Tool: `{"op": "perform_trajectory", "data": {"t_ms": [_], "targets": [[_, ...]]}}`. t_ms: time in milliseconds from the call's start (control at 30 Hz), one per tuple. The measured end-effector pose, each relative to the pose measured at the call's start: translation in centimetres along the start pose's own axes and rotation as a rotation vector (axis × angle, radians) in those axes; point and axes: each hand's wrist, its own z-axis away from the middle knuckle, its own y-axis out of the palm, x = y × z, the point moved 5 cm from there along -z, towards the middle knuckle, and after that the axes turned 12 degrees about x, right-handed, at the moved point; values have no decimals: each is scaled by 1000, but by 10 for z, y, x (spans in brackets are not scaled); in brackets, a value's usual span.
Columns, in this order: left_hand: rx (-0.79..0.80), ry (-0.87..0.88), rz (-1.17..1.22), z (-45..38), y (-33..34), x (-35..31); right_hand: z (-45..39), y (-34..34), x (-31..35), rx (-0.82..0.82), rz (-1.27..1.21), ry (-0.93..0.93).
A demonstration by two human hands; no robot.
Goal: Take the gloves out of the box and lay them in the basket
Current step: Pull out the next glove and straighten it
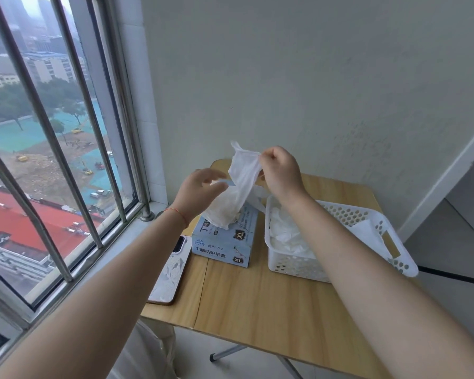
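Soft window daylight, wide-angle edge distortion

From my seat I see a white, half see-through glove (244, 170) and more white gloves (288, 236) piled in a white basket (348, 214) whose walls are dotted with round holes. The box (225, 242) is pale blue with dark blue lettering and small black badges marked XL in white. The table (257, 296) is light yellow-brown wood grain. A phone (170, 272) lies in a white case with a faint grey marbled pattern and a brown edge. A thin red string (177, 213) rings the wrist. The wall (312, 77) is pale grey-green, and the window bars (30, 105) are dull silver.
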Motion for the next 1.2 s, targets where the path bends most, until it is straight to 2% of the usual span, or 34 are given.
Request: {"op": "perform_trajectory", "data": {"t_ms": [100, 267, 367, 567, 633, 733, 867, 967, 1067, 1200], "targets": [[10, 29, 53, -4, 7, -20, 3, -6, 2, 30, -204, 46], [156, 29, 247, -11, 21, -50, 8, -18, 8, 68, -779, 81], [239, 60, 306, -9, 28, -65, 13, -28, 8, 86, -861, 100], [323, 154, 523, 2, 37, -107, 26, -45, 2, 161, -807, 209], [302, 159, 477, 4, 37, -121, 30, -49, 4, 206, -780, 222], [281, 78, 397, 5, 39, -110, 34, -50, 3, 335, -679, 244], [317, 52, 287, 13, 45, -88, 41, -44, -11, 476, -375, 330], [297, 57, 231, 18, 45, -85, 44, -43, -13, 448, -336, 285], [307, 17, 180, 18, 40, -77, 46, -46, -6, 349, -292, 254], [408, -83, 126, 18, 38, -60, 41, -51, 5, 198, -208, 259]]}}
